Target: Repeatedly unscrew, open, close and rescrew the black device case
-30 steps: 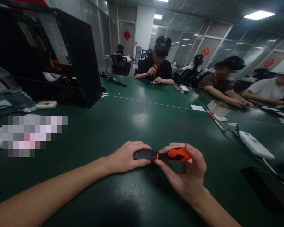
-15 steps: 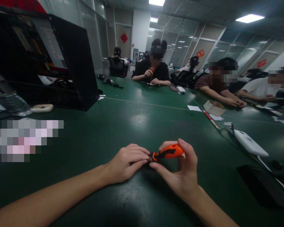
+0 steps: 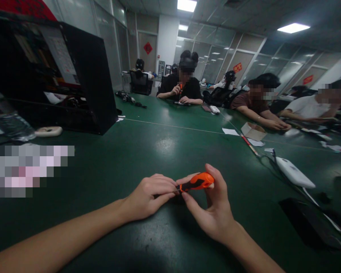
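An orange-and-black screwdriver (image 3: pixel 197 181) lies slanted in my right hand (image 3: pixel 216 208), its butt end up and to the right. The index finger reaches the butt, and my thumb presses low on the handle near the collar. Close by on the left, my left hand (image 3: pixel 156 193) rests low over the table, thumb and fingers pinched together at the screwdriver's shaft end. Whatever sits between those fingertips is mostly covered, and the screwdriver's tip is out of sight.
A black open computer case (image 3: pixel 88 79) stands at left beside a plastic bottle (image 3: pixel 10 117). On the green table (image 3: pixel 147 151), a white power strip (image 3: pixel 294 172) and a dark flat object (image 3: pixel 307 223) lie at right, with a small cardboard box (image 3: pixel 253 132) behind. Several people sit across.
The view has turned slightly, so the surroundings shift a little to the left. My right hand's fingers have moved a little about the screwdriver handle; both hands stay together.
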A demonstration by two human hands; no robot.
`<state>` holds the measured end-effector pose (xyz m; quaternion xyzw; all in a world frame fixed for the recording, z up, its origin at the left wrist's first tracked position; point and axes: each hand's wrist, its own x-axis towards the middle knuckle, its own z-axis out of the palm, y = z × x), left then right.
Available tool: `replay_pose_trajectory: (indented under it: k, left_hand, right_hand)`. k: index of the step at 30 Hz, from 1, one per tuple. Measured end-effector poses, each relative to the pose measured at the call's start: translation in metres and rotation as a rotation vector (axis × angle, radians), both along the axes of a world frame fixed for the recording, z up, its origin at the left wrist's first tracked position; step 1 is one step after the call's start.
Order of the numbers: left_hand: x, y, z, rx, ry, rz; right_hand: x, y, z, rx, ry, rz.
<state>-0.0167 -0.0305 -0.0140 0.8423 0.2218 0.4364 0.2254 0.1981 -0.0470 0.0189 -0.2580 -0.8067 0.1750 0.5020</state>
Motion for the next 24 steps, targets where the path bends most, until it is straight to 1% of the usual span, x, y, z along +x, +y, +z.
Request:
replay_pose_trajectory:
  k: [5, 9, 11, 15, 18, 21, 24]
  left_hand:
    - [0.001, -0.001, 0.004, -0.016, 0.011, -0.023]
    - [0.001, 0.000, 0.002, 0.012, -0.017, -0.015]
    - [0.002, 0.001, 0.001, 0.017, -0.021, -0.014]
    - [0.003, 0.001, 0.001, 0.025, -0.045, -0.010]
    - [0.003, 0.001, 0.000, 0.023, -0.071, -0.009]
    - [0.003, 0.001, 0.000, 0.004, -0.079, 0.005]
    - [0.003, 0.001, 0.000, -0.012, -0.087, 0.018]
  right_hand:
    - [-0.005, -0.001, -0.004, -0.044, -0.044, 0.015]
    - [-0.010, 0.000, -0.006, 0.003, -0.038, -0.043]
    - [-0.012, 0.000, -0.009, -0.004, 0.000, -0.066]
    - [-0.012, -0.001, -0.018, -0.102, 0.081, -0.058]
    - [-0.012, 0.000, -0.021, -0.164, 0.136, -0.106]
    - [-0.011, 0.002, -0.018, -0.160, 0.145, -0.192]
    - [-0.011, 0.003, -0.010, -0.121, 0.096, -0.179]
